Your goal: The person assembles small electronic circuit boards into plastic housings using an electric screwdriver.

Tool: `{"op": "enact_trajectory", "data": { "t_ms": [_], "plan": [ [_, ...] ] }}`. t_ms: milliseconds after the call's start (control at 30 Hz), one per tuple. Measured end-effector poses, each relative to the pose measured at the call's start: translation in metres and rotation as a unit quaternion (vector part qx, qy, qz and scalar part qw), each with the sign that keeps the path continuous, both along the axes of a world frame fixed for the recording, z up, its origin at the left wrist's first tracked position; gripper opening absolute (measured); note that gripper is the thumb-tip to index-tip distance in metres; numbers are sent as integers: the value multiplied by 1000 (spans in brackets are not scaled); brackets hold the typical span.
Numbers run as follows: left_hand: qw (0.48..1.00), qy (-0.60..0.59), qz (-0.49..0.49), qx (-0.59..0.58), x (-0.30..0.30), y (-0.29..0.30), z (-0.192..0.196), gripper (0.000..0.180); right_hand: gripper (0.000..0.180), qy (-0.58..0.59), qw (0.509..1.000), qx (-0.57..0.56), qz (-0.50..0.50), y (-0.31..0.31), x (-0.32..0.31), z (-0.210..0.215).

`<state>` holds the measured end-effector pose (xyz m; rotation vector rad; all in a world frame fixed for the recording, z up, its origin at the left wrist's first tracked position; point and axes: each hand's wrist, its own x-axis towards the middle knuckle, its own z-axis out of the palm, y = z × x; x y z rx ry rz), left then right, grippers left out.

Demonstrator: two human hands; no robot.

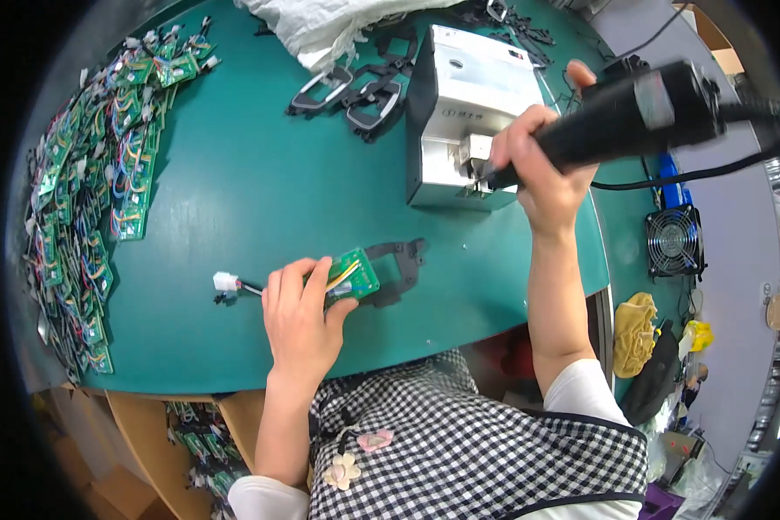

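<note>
Green and curved at its near edge, the table (260, 173) carries everything in view. On it, just in front of the person, the left hand (301, 316) lies palm down with fingers loosely bent, pressing a small green circuit board (355, 275) flat; the fingertips cover the board's left end, and the rest shows past them to the right. Coloured wires run from under the hand to the left and end in a white plug (225, 281) lying free on the table, just beside the hand. The board sits on a black plastic frame (400, 264) whose arm sticks out to the right of it.

The right hand (541, 169) is raised well apart from the board, up and to the right, closed tight around a black electric screwdriver (633, 117). The tool lies nearly level, its cable trailing right, and its tip points left at a silver metal box (468, 95) standing behind the board; whether the tip touches the box I cannot tell.

A heap of like boards with wires (95, 173) lines the table's left rim. More black frames (355, 91) lie at the far side beside a white bag (320, 26). Off the table to the right stands a small fan (674, 243), with a yellow cloth (634, 334) below it.
</note>
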<state>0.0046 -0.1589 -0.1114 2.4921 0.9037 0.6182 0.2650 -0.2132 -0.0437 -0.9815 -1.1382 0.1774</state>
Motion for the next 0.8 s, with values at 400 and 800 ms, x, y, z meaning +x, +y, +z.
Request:
{"op": "enact_trajectory", "data": {
  "t_ms": [400, 800],
  "plan": [
    [998, 40, -37, 32, 36, -11, -5, 49, 84, 136, 990, -14, -29, -1, -71, -36],
    [998, 41, -35, 7, 37, -6, -8, 47, 68, 177, 981, -66, 50, 14, -72, -54]
  ]
}}
